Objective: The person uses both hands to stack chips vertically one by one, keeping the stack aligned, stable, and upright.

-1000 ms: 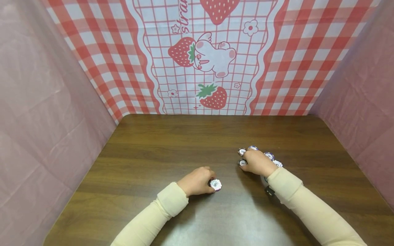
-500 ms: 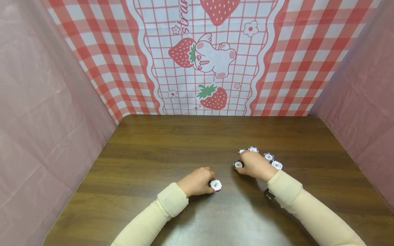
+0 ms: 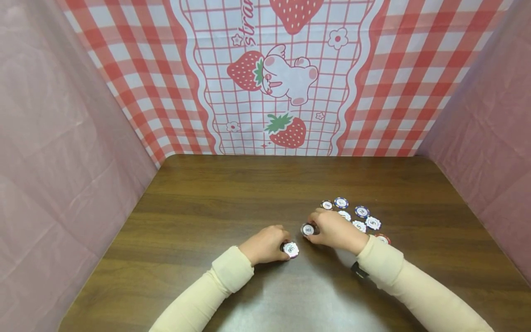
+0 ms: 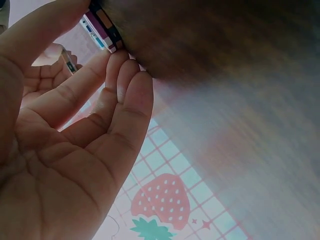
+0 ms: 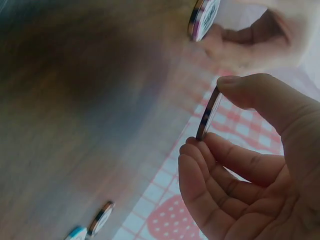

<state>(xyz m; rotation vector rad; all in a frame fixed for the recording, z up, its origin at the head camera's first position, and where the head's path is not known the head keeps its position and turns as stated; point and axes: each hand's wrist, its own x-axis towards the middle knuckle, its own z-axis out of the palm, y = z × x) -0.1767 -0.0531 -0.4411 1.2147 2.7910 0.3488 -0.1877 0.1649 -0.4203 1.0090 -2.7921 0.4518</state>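
In the head view my left hand grips a short stack of poker chips between thumb and fingers, a white 500 chip on top. Black, purple and white edges of that stack show in the left wrist view. To its right, my right hand pinches one dark 100 poker chip by its rim. The right wrist view has this chip edge-on between thumb and fingertips, with the left hand's stack beyond it.
Behind my right hand lie several loose chips: a brown 100 chip, blue chips, white chips and a red chip partly under the sleeve. A checked strawberry cloth hangs at the back of the wooden table.
My right hand has drawn the dark 100 chip left and nearer, away from the loose chips and toward the stack. More loose chips show now. My left hand has stayed put.
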